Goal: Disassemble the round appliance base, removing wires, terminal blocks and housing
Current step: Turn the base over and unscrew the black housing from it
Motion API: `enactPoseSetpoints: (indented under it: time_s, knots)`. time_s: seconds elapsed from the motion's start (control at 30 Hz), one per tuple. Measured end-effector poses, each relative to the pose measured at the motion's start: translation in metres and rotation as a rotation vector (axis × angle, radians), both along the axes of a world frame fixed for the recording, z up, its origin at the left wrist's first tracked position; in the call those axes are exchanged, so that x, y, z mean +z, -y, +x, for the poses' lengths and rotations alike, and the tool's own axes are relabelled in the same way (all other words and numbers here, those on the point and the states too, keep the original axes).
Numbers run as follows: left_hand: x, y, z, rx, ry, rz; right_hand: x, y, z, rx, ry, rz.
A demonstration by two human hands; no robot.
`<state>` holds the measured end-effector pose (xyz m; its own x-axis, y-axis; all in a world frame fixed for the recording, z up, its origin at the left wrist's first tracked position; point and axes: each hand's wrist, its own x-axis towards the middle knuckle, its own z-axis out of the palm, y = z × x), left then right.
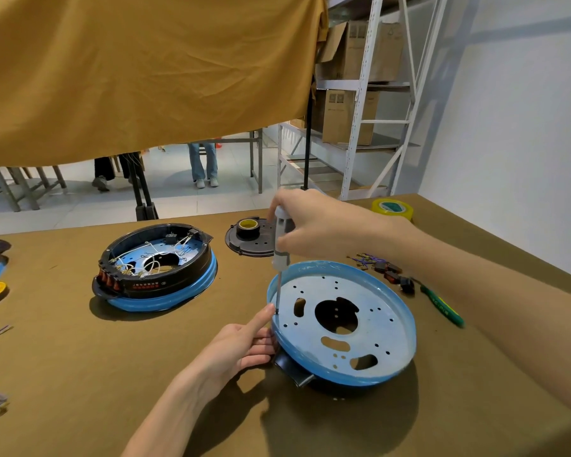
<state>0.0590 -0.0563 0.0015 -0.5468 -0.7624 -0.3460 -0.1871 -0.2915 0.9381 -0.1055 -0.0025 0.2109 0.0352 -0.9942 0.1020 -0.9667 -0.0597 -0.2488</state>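
Right hand [314, 222] fingers curled tight round the white handle of a screwdriver [281, 245], held upright, long axis near vertical, handle up, thin metal shaft down. Tip meets the flat metal floor of the blue dish [343, 324] just inside its left rim. Left hand [244, 344]: forefinger out straight, tip touching the shaft right at the screwdriver tip; other fingers curled on the outside of the dish's left rim, gripping it.

Blue dish lies open side up, tilted a little toward the camera, round holes and slots in its floor, big cutout at the middle, a black part showing under its near-left edge. It sits on the brown tabletop [145, 374].

Left of the dish, well apart: a second round base [155, 268], black housing on a blue ring, white wires inside, red switches on its near-left side. Behind the dish: black round cover [244, 240] with a tape roll on it. Right of the dish: small heap of removed wires and switches [386, 268], green-handled tool [442, 306]. Far right behind: yellow tape roll [393, 208].
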Motion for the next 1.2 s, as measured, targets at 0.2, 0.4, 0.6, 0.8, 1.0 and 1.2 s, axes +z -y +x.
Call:
enactPoseSetpoints:
  time_s: [0.2, 0.4, 0.6, 0.8, 1.0, 1.2]
  knots:
    - [0.000, -0.001, 0.000, 0.007, 0.002, 0.005, -0.006, 0.006, 0.003, -0.084, -0.291, -0.217]
    - [-0.002, 0.000, -0.001, 0.008, 0.020, 0.016, 0.009, 0.004, -0.005, 0.014, -0.019, 0.091]
    - [-0.002, -0.001, -0.007, 0.059, 0.023, 0.049, -0.007, 0.008, -0.005, -0.022, -0.294, -0.200]
    - [-0.002, -0.007, -0.012, 0.122, -0.039, 0.073, 0.007, 0.001, -0.011, 0.070, 0.059, 0.006]
    - [-0.004, -0.009, -0.012, 0.138, -0.068, 0.086, -0.004, 0.005, -0.011, -0.076, -0.272, -0.229]
    - [-0.005, -0.008, -0.009, 0.118, -0.073, 0.092, 0.016, 0.006, -0.015, -0.007, -0.034, 0.081]
